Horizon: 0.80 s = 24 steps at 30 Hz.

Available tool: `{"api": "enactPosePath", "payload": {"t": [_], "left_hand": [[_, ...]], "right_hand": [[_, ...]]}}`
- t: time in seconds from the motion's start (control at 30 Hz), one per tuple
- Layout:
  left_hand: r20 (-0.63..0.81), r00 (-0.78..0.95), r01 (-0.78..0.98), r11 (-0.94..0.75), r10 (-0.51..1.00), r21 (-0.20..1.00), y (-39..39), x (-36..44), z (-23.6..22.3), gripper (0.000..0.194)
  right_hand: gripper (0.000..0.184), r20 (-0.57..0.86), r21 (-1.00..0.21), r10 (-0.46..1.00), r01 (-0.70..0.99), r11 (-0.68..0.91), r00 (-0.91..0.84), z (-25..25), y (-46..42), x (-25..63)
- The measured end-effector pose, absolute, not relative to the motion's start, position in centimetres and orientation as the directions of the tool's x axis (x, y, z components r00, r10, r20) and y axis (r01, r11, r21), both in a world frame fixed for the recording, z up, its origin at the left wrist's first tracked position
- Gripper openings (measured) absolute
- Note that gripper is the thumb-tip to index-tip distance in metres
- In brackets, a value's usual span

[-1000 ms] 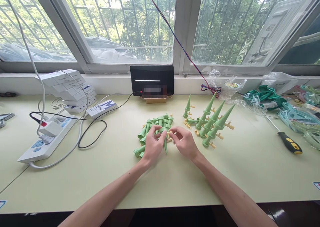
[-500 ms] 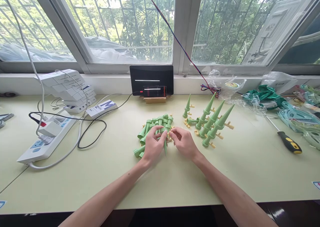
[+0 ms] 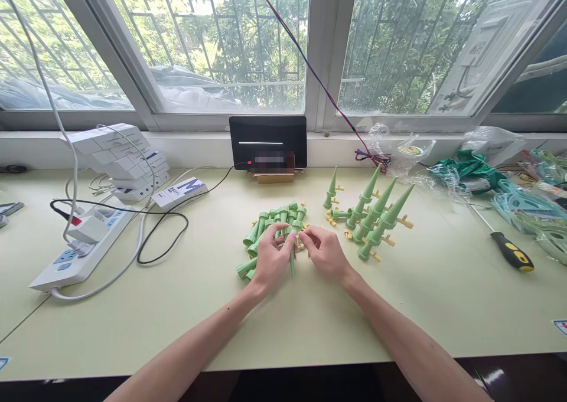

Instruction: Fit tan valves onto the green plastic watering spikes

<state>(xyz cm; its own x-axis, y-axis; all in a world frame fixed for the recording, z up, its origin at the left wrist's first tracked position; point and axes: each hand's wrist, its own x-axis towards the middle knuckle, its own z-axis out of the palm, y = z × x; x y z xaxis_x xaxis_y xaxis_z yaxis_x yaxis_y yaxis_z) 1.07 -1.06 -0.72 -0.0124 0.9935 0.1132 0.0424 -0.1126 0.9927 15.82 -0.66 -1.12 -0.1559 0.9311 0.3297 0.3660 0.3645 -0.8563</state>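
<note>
My left hand (image 3: 277,257) is closed round a green plant watering spike (image 3: 292,264), its pointed tip turned down toward me. Beside it, my right hand (image 3: 326,249) has thumb and forefinger pinched together at the spike's side, on a small yellow valve mostly covered by the fingertips. Behind and left of my left hand lies a pile of green spike bodies (image 3: 264,224), with a few yellow valves among them. To the right of my right hand, several green spikes fitted with yellow valves (image 3: 371,216) stand point up.
A power strip (image 3: 84,254) with cables and stacked white boxes (image 3: 126,157) occupy the left side. At the back, a tablet (image 3: 268,131) leans by the window. A screwdriver (image 3: 509,251) and plastic-wrapped items (image 3: 469,172) lie on the right.
The spike's tip has shifted very slightly to the left and toward me. Both hands stay in nearly the same place and grip.
</note>
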Motion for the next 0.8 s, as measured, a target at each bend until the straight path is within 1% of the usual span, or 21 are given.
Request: {"api": "enactPosePath", "payload": {"t": [0.13, 0.2, 0.27, 0.37, 0.47, 0.63, 0.8], "left_hand": [[0.115, 0.001, 0.046, -0.115, 0.993, 0.992, -1.14, 1.12, -0.65, 0.031], [0.117, 0.000, 0.049, -0.117, 0.993, 0.992, -1.17, 1.14, -0.58, 0.030], [0.114, -0.002, 0.049, -0.114, 0.993, 0.992, -1.18, 1.15, -0.53, 0.029], [0.115, -0.003, 0.051, -0.115, 0.993, 0.992, -1.13, 1.13, -0.52, 0.029], [0.120, -0.014, 0.058, -0.119, 0.993, 0.991, -1.05, 1.12, -0.59, 0.028], [0.119, -0.019, 0.064, -0.117, 0.993, 0.991, -1.04, 1.16, -0.67, 0.029], [0.125, -0.023, 0.053, -0.124, 0.992, 0.991, -1.22, 1.23, -0.47, 0.030]], "right_hand": [[0.040, 0.300, -0.864, 0.941, 0.375, 0.337, -0.157, -1.34, -0.58, 15.83], [0.041, 0.291, -0.869, 0.944, 0.369, 0.329, -0.154, -1.31, -0.62, 15.83], [0.037, 0.298, -0.875, 0.942, 0.350, 0.334, -0.156, -1.15, -0.70, 15.81], [0.025, 0.320, -0.881, 0.933, 0.310, 0.358, -0.167, -0.80, -0.84, 15.74], [0.019, 0.340, -0.878, 0.923, 0.290, 0.381, -0.182, -0.60, -0.92, 15.65], [0.017, 0.347, -0.873, 0.921, 0.296, 0.387, -0.179, -0.64, -0.90, 15.64], [0.022, 0.322, -0.876, 0.929, 0.314, 0.365, -0.182, -0.94, -0.79, 15.70]]}}
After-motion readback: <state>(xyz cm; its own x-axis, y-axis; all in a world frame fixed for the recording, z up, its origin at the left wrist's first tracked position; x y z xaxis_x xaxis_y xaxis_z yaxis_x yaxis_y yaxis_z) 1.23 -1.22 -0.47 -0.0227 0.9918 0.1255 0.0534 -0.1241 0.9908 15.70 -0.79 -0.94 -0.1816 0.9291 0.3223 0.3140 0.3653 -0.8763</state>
